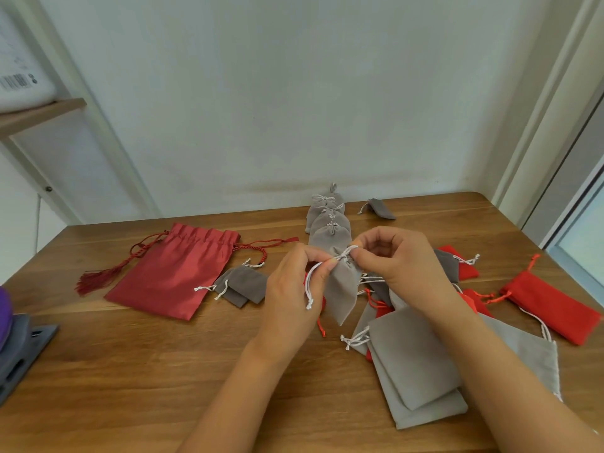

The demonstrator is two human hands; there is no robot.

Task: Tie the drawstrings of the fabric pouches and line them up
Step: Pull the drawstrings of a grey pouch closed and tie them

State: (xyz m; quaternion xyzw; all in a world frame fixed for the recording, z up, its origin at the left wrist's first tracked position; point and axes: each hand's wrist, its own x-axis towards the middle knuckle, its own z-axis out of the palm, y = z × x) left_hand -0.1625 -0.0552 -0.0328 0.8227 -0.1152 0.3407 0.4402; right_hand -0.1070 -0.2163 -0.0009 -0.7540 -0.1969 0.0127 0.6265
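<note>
Pinching the white drawstring (343, 255) at a light grey pouch's (340, 291) neck, the left hand (289, 289) and right hand (397, 263) on my feed hold it above the table (163, 371), just before the row of tied grey pouches (328, 223); I count 2 firm grips.

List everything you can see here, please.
held pouch: one, light grey, between the hands
tied pouches: at least four, light grey, far-centre row
small pouches: two, dark grey, left of the hands
far pouch: one, dark grey, right of row
satin pouch: one, dark red, left
red pouches: at least three, bright red, right
flat pouches: at least two, light grey, near right
grey object: one, left edge
table: one, brown wood
left hand: pinches white drawstring
right hand: pinches it too
</note>
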